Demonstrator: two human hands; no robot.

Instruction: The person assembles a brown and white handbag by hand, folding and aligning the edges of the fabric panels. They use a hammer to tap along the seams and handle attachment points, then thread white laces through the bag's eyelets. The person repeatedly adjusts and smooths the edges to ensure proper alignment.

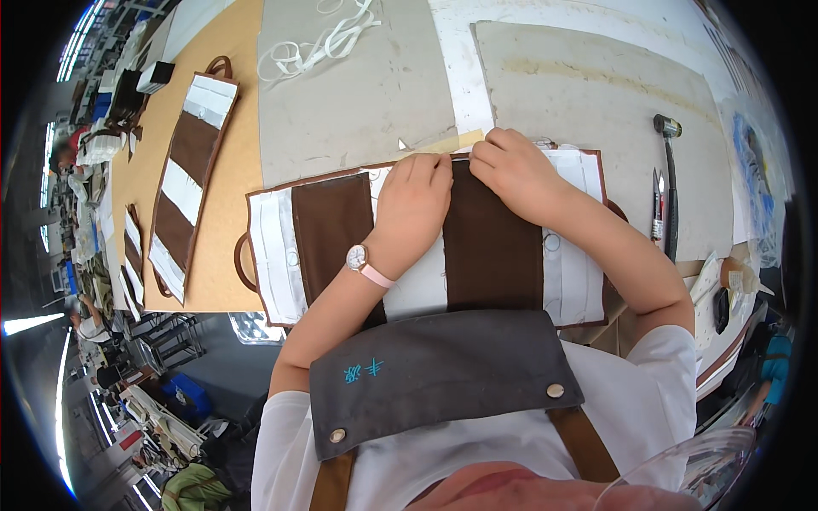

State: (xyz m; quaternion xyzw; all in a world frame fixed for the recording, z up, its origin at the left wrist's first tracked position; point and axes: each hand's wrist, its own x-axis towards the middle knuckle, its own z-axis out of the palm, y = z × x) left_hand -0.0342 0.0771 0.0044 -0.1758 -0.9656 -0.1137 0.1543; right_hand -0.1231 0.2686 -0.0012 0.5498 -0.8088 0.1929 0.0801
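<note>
A flat bag piece [494, 247] with brown and white stripes and brown edging lies crosswise in front of me. A brown handle [242, 262] curves from its left end, and part of another shows at the right end. My left hand [415, 203] rests over the middle white stripe, fingers bent and closed at the far edge. Close beside it, my right hand [516, 173] pinches the same far edge above a brown stripe. The fingertips are partly hidden. Just beyond them lies a yellowish strip [470, 138].
Another striped bag piece [189, 183] lies on tan board at left, with smaller striped pieces [132, 247] nearby. Tangled white strips [317, 53] lie at the far side. A hammer [670, 170] and a pointed tool [657, 209] lie right, near a clear plastic bag [758, 183].
</note>
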